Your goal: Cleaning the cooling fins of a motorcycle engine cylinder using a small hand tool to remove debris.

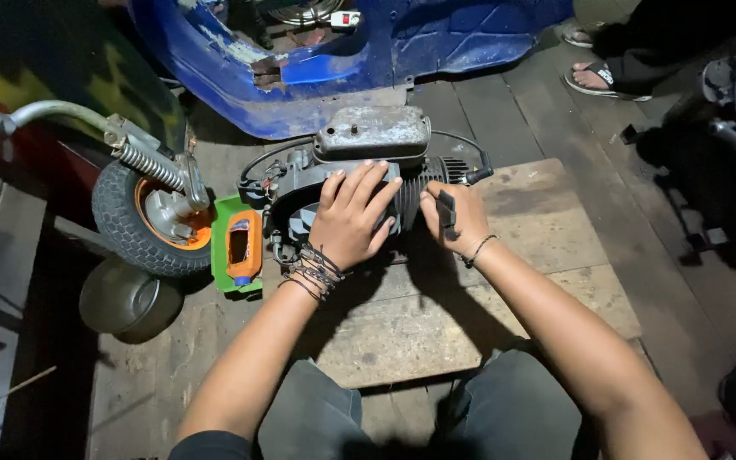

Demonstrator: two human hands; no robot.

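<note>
A grey scooter engine [368, 145] lies on a wooden board [547, 238] in front of me. My left hand [353, 217], with several bracelets on the wrist, lies flat with fingers spread on the engine's dark fan cover. My right hand [453, 220] is closed around a small dark tool [446, 209], held against the finned cylinder [419, 183] on the engine's right side. A black spark plug lead [477, 175] sticks out just beyond that hand.
A small wheel with an orange hub [151, 217] and spring sits at left, next to an orange and green box [240, 247] and a metal bowl [125, 298]. A blue scooter body [342, 60] stands behind. Another person's sandalled feet [594, 77] are at top right.
</note>
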